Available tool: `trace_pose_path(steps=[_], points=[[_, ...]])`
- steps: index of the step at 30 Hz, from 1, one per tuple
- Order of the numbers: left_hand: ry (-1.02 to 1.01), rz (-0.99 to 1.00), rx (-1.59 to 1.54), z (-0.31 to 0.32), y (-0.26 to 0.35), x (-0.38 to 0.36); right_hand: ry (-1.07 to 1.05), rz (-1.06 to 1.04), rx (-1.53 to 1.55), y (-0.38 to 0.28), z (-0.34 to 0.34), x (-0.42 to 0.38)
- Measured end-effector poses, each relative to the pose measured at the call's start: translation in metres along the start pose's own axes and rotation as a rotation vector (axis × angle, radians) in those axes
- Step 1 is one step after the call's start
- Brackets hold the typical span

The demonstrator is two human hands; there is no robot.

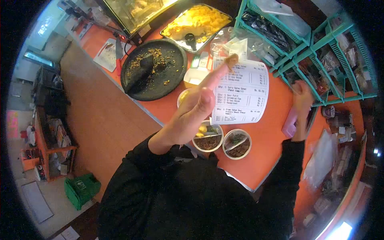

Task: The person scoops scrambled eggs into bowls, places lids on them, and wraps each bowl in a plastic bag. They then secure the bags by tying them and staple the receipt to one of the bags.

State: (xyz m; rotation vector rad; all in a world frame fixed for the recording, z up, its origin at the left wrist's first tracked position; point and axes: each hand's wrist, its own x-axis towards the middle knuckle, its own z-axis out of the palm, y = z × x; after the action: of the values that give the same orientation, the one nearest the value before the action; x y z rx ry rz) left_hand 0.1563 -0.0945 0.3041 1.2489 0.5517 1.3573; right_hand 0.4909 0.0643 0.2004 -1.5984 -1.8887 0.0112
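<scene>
A printed paper receipt (239, 94) hangs over the orange counter, with my left hand (192, 110) at its left edge, fingers closed on it. Over by the green baskets is my right hand (303, 98), blurred, close to a pink object (290, 122); its grip cannot be made out. Below the receipt stand two round white bowls: one (208, 143) holds dark food and yellow pieces, the other (237, 150) dark food and greens behind a divider. Part of another bowl (183, 96) shows behind my left wrist.
A black stone mortar (168, 60) with crumbs lies left on the counter (262, 154). Behind it are a tray of yellow chips (200, 24) and a glass display case (138, 14). A red-handled knife (119, 66) lies at the left edge. Green baskets (296, 56) stand at the right.
</scene>
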Motion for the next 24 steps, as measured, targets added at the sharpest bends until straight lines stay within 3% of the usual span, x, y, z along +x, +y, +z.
trace_pose_path(steps=[1,4,7,10,16,18,19,20,21,24], points=[[0.005,0.007,0.033,0.001,-0.004,0.006,0.176,-0.104,-0.173,0.034,-0.015,0.032],[-0.019,0.037,0.108,0.011,-0.007,0.020,0.340,-0.009,-0.361,0.093,-0.050,0.097],[-0.013,0.012,0.102,0.017,-0.010,0.029,0.129,-0.022,-0.574,0.163,-0.033,0.130],[-0.044,0.038,0.068,-0.009,-0.016,0.004,0.153,-0.035,-0.712,0.159,-0.019,0.138],[-0.039,-0.004,0.109,-0.007,-0.023,0.009,0.079,0.006,-0.706,0.120,-0.023,0.121],[0.011,-0.042,0.134,0.002,-0.028,0.014,0.068,-0.013,-0.579,0.137,-0.025,0.119],[0.038,-0.125,0.100,0.013,-0.020,0.016,-0.083,-0.027,-0.804,0.120,-0.031,0.114],[0.066,-0.155,0.113,0.018,-0.019,0.017,-0.012,0.138,-0.648,0.134,-0.026,0.116],[0.092,-0.183,0.131,0.021,-0.018,0.018,0.063,0.117,-0.547,0.134,-0.027,0.114],[0.184,-0.229,0.163,0.017,-0.025,0.019,0.380,-0.083,-0.668,0.089,-0.049,0.100]])
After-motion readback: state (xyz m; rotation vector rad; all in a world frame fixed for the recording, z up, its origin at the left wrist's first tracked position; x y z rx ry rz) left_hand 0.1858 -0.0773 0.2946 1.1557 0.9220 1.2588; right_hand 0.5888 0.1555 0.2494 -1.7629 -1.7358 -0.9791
